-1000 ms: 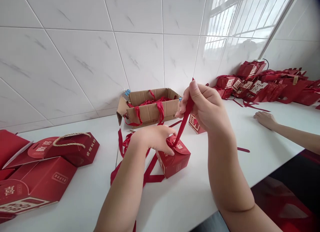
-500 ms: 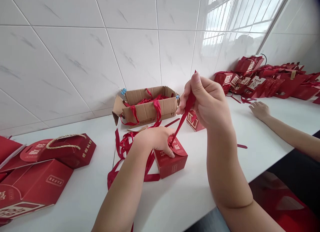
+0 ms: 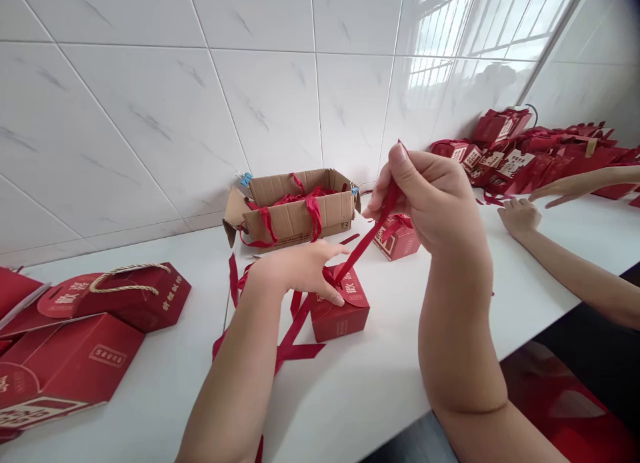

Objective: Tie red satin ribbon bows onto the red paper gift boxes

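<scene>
A small red gift box with pale lettering sits on the white table. My left hand lies over its lid from the left, thumb touching the top, thumb and forefinger spread apart; some of its fingers are hidden. From the top of the box a red ribbon rises slantwise, taut, to my right hand. That hand is closed, pinching the ribbon's upper end between thumb and fingers. More loose red ribbon trails on the table left of the box, partly behind my left forearm.
Behind stands an open cardboard box of red ribbons, with blue clips. Another small red box is beside it. Larger red boxes occupy the left. At right, another person's hands rest near piled red boxes.
My right hand has moved slightly right with the ribbon, which slants more. My left forefinger has lifted and stretched out. The small box has turned slightly. The other person's second hand has come into view.
</scene>
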Available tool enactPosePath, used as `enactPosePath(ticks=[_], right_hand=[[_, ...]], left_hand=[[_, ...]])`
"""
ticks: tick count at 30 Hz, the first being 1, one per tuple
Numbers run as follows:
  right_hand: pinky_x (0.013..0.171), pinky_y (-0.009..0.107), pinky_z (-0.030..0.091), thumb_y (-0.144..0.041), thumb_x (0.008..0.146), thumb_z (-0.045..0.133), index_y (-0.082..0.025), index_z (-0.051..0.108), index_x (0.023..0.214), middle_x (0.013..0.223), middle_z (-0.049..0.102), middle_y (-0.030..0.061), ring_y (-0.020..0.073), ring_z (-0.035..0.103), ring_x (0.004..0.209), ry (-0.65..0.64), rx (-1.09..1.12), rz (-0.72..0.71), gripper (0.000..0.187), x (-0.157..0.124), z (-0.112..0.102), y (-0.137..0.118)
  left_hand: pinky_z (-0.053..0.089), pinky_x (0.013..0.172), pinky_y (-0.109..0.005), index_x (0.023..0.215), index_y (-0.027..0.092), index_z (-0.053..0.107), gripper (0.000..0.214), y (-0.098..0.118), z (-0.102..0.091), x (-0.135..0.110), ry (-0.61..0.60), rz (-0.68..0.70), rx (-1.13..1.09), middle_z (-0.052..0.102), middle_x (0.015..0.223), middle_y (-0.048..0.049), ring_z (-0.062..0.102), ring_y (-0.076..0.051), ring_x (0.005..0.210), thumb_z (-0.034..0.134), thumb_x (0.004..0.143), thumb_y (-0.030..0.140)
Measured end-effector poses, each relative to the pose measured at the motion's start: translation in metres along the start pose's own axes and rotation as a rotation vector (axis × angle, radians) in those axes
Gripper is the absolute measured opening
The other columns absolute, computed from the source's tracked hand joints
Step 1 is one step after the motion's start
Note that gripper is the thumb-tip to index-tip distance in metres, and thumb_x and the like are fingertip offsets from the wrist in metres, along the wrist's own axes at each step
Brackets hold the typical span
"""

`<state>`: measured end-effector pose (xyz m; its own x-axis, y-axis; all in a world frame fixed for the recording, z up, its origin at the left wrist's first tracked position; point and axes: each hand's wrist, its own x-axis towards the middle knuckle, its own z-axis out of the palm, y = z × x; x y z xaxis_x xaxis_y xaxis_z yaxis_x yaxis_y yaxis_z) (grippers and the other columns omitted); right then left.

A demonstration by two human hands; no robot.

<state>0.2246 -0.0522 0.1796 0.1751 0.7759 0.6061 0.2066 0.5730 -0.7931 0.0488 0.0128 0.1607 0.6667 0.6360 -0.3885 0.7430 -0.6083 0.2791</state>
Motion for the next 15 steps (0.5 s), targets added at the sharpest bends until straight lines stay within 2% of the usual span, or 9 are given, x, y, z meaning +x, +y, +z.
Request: enactPosePath(ticks=[1,3,5,7,9,12,15], right_hand=[[0.053,0.024,0.05,-0.055,0.085,0.052,-0.018,0.06,0.066,0.06,0.06,0.0,0.0109,0.063,0.056,-0.015,-0.04,0.017,0.042,0.0,-0.003,0.0],[0.056,0.025,0.05,-0.054,0.084,0.056,-0.018,0.062,0.065,0.061,0.062,0.0011,0.0113,0.062,0.058,-0.051,-0.129,0.042,0.04,0.0,-0.01,0.0],[0.058,0.025,0.049,-0.052,0.083,0.057,-0.018,0.063,0.065,0.062,0.063,0.002,0.0117,0.062,0.059,-0.09,-0.223,0.063,0.039,0.001,-0.015,0.002],[0.059,0.026,0.048,-0.051,0.084,0.056,-0.017,0.065,0.066,0.064,0.064,0.0027,0.0122,0.061,0.06,-0.124,-0.315,0.089,0.04,0.002,-0.018,0.004],[0.058,0.026,0.047,-0.051,0.086,0.054,-0.017,0.065,0.067,0.065,0.065,0.0029,0.0124,0.06,0.061,-0.155,-0.403,0.117,0.04,0.003,-0.019,0.006],[0.053,0.025,0.042,-0.05,0.088,0.049,-0.018,0.066,0.07,0.065,0.064,0.002,0.0106,0.055,0.055,-0.232,-0.533,0.192,0.04,0.004,-0.019,0.008],[0.047,0.024,0.035,-0.047,0.089,0.047,-0.018,0.064,0.07,0.063,0.063,0.001,0.0089,0.049,0.049,-0.441,-0.636,0.311,0.038,0.005,-0.018,0.011]], left_hand=[[0.048,0.074,-0.031,0.133,0.036,0.039,0.08,-0.002,-0.003,-0.006,0.039,-0.023,0.011,0.044,0.139,-0.0036,0.056,-0.027,0.108,0.066,0.061,0.058],[0.048,0.065,-0.031,0.121,0.033,0.049,0.062,-0.006,-0.007,-0.017,0.098,-0.1,0.038,0.049,0.132,-0.0044,0.061,-0.024,0.093,0.062,0.066,0.056],[0.046,0.055,-0.03,0.105,0.028,0.057,0.04,-0.006,-0.008,-0.025,0.057,-0.198,0.037,0.059,0.114,-0.0053,0.063,-0.021,0.074,0.056,0.072,0.05],[0.043,0.049,-0.028,0.092,0.025,0.058,0.025,-0.003,-0.006,-0.027,-0.019,-0.244,0.021,0.064,0.097,-0.0045,0.061,-0.02,0.066,0.054,0.074,0.043],[0.04,0.046,-0.027,0.084,0.023,0.056,0.018,0.0,-0.001,-0.024,-0.054,-0.236,0.032,0.065,0.088,-0.0042,0.061,-0.02,0.065,0.054,0.074,0.037],[0.036,0.044,-0.026,0.079,0.022,0.052,0.014,0.002,0.007,-0.016,-0.018,-0.197,0.072,0.064,0.085,-0.0049,0.06,-0.02,0.067,0.053,0.074,0.035],[0.033,0.042,-0.025,0.079,0.022,0.051,0.012,0.0,0.012,-0.011,0.011,-0.169,0.079,0.063,0.083,-0.0047,0.059,-0.02,0.066,0.051,0.074,0.032]])
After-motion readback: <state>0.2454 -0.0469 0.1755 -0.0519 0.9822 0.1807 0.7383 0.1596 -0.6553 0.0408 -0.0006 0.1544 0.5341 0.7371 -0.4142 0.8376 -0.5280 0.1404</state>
